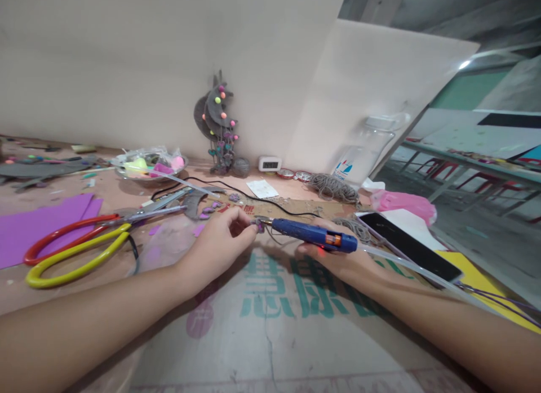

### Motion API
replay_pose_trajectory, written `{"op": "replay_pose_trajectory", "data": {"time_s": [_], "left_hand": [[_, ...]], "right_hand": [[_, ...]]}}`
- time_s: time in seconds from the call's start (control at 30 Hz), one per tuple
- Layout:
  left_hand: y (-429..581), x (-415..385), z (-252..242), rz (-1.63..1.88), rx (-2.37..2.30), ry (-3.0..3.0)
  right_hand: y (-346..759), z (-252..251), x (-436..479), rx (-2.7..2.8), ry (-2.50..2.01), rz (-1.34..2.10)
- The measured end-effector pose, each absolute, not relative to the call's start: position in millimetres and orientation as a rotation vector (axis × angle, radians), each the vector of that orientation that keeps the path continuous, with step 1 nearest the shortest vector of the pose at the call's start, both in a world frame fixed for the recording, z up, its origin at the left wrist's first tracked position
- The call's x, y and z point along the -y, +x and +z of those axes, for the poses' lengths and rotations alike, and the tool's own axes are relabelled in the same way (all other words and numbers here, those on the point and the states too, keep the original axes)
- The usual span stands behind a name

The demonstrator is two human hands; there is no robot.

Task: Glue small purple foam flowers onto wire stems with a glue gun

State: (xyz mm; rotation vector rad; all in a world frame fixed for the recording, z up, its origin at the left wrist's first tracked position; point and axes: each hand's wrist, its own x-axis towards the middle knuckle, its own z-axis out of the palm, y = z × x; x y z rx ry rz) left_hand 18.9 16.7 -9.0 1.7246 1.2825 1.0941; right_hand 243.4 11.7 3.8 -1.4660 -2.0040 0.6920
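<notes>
My right hand point(333, 260) is wrapped round a blue hot glue gun point(315, 234), its nozzle pointing left, with a clear glue stick point(406, 262) trailing out of its back. In a pinch, my left hand point(228, 235) holds a small grey and purple piece point(259, 226) right at the nozzle tip; its exact shape is too small to tell. A thin grey cord seems to hang from that piece. Left of my fingers lie a grey felt crescent point(195, 204) and several small purple pieces point(207, 211). Under both hands is a printed cardboard sheet point(270, 336).
Scissors with red and yellow handles point(80, 252) lie at left beside purple sheets point(51, 218). Behind stand a bowl point(147, 170), a decorated grey crescent ornament point(217, 123), a small clock point(269, 164) and a bottle point(359, 151). A phone point(409, 246) and grey cord point(333, 188) lie right.
</notes>
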Motion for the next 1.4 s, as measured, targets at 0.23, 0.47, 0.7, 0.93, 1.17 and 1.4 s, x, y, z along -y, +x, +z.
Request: {"op": "replay_pose_trajectory", "data": {"time_s": [0.23, 0.47, 0.7, 0.93, 1.17, 1.4], "left_hand": [[19, -19, -10, 1.117, -1.237, 1.656], [16, -28, -16, 1.152, -1.261, 1.467], [18, -24, -12, 1.136, -1.236, 1.571], [17, -25, -16, 1.122, -1.226, 1.615], [18, -24, -15, 1.082, -1.259, 1.623], [18, -25, -17, 1.086, -1.243, 1.642]], "right_hand": [[239, 8, -9, 1.967, -1.459, 0.740], [237, 21, -7, 2.048, -1.385, 0.729], [247, 43, -18, 1.947, -1.244, 0.631], [237, 35, -118, 2.032, -1.536, 0.313], [235, -2, -177, 2.060, -1.705, 0.232], [256, 16, -138, 2.231, -1.676, -0.062]]}}
